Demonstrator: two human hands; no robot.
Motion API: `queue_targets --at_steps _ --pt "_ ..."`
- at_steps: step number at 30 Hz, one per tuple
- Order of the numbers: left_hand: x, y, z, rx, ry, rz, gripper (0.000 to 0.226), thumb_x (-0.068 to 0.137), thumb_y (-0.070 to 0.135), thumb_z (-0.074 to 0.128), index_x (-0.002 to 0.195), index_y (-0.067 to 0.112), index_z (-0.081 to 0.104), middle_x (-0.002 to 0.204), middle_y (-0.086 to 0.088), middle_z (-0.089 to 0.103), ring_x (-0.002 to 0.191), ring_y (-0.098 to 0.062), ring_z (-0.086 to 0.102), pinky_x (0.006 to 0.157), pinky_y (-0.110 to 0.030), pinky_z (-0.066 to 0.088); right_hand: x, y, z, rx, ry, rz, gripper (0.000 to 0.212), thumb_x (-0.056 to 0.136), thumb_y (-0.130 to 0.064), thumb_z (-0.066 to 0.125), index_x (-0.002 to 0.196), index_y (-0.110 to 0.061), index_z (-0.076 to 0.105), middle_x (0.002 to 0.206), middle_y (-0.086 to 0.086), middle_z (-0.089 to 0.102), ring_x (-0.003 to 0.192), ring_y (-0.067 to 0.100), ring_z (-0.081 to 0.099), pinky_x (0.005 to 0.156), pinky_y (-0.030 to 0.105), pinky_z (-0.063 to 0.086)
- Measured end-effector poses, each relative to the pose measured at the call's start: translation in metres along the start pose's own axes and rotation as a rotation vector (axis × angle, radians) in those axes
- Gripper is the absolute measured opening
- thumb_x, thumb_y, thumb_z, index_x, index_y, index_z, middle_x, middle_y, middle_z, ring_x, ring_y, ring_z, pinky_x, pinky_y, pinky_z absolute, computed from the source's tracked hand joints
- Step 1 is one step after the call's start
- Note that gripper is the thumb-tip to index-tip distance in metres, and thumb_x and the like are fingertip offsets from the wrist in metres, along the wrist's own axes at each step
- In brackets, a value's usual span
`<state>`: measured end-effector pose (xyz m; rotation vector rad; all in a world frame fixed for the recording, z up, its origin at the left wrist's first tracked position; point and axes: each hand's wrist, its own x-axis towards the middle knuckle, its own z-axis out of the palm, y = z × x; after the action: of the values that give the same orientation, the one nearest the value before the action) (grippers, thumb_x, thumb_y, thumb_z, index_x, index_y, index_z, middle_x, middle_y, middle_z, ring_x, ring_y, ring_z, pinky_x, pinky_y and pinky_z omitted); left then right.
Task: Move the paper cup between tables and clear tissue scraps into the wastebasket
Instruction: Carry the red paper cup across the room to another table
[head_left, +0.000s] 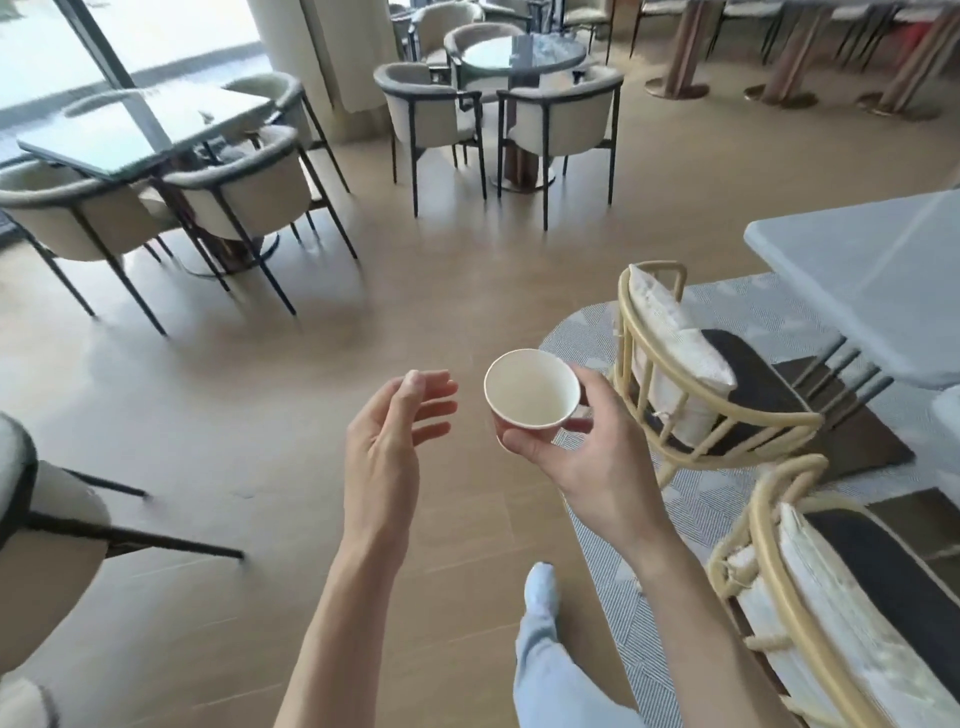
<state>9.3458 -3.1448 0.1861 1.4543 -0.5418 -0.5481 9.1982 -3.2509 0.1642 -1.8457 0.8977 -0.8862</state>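
From the head camera, the paper cup (532, 388) is the landmark: a small round white cup with a thin rolled rim and a reddish outer wall, held in the air above the wood-plank floor (260, 415). Its long axis is close to upright, tipped slightly so the mouth faces up toward the camera, showing a bare white inside. The right hand (592, 457) grips it from the right and below, thumb curled along the near wall and fingers wrapped round the far side. Just left of the cup, not touching, the left hand (387, 441) hangs with fingers straight, loosely spread and holding nothing. Right of the cup stand two cane chairs (691, 374) with pale cushions on a grey patterned rug (582, 332), beside a smooth grey table (872, 280). Beyond the cup are padded round-backed chairs and glass-topped tables.
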Motion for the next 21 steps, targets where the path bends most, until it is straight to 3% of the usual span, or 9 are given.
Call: queue_targets --at_steps 6,12,18,21 --pt "0.147 -0.003 0.057 0.022 -0.001 0.004 0.033 0.109 0.026 0.048 0.103 0.01 0.075 0.102 -0.007 0.079 0.097 -0.026 0.075 0.09 -0.047 0.056 0.152 0.034 0.016 -0.001 -0.021 -0.006 0.073 0.073 -0.042 0.091 0.135 -0.031 0.054 0.116 -0.029 0.055 0.11 0.016 0.063 0.088 0.016 0.047" --pt "0.293 0.018 0.112 -0.037 0.005 0.065 0.038 0.096 0.041 0.051 0.104 0.013 0.075 0.102 -0.007 0.079 0.096 -0.024 0.075 0.084 -0.036 0.059 0.315 0.043 0.009 0.029 -0.011 0.006 0.077 0.073 -0.039 0.092 0.14 -0.025 0.056 0.127 -0.006 0.065 0.109 0.015 0.066 0.094 0.029 0.053" --pt "0.41 -0.003 0.141 -0.053 0.024 0.018 0.039 0.095 0.041 0.051 0.102 0.012 0.075 0.101 -0.006 0.079 0.095 -0.023 0.075 0.086 -0.04 0.058 0.424 0.081 0.031 0.071 0.019 0.084 0.073 0.072 -0.034 0.092 0.135 -0.03 0.054 0.123 -0.013 0.065 0.105 0.002 0.066 0.087 0.015 0.052" --pt "0.48 -0.02 0.155 -0.054 0.009 -0.008 0.039 0.095 0.04 0.05 0.102 0.011 0.075 0.1 -0.006 0.079 0.095 -0.023 0.075 0.086 -0.038 0.058 0.482 0.102 0.051 0.085 0.063 0.114 0.073 0.067 -0.045 0.088 0.129 -0.036 0.051 0.12 -0.019 0.064 0.101 -0.002 0.067 0.085 0.017 0.053"
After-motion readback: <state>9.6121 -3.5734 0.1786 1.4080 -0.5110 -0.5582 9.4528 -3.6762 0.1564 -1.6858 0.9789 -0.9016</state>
